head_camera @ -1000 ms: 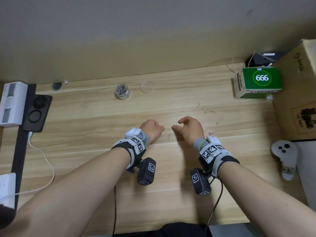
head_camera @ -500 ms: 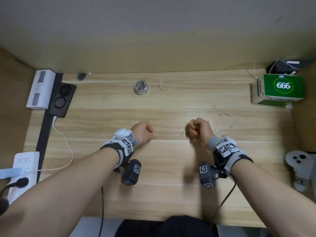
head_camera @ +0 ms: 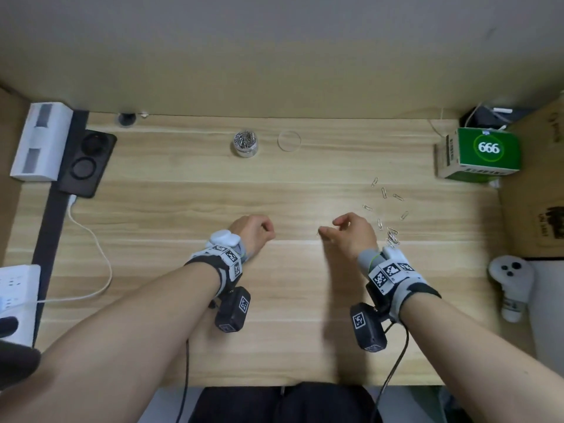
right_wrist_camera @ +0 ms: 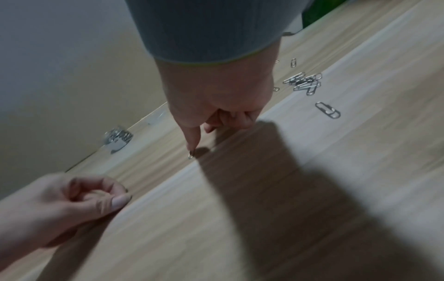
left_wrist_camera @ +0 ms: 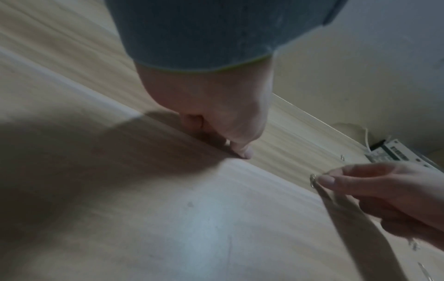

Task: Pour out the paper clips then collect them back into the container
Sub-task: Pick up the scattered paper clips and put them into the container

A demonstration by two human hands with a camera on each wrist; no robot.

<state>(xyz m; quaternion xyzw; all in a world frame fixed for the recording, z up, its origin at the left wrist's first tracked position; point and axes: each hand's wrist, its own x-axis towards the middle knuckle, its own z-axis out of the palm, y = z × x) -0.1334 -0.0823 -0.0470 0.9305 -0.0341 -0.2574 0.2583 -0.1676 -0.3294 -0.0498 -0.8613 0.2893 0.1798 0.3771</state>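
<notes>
Under the right hand (right_wrist_camera: 216,95), wrist view alone shows a paper clip (right_wrist_camera: 190,156).

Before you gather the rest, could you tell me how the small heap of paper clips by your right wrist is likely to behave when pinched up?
The heap of paper clips looks interlocked, so several may lift together. They are thin, flat wire on smooth desk, so probably slippery to pinch.

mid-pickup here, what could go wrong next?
1. The right hand pinches one small silver paper clip only at its fingertips, so it may slip on the way to the far clear round container.
2. The loose silver clips piled beside the right wrist could get swept away.
3. The left hand is curled; whether it holds any clips is unclear.
</notes>
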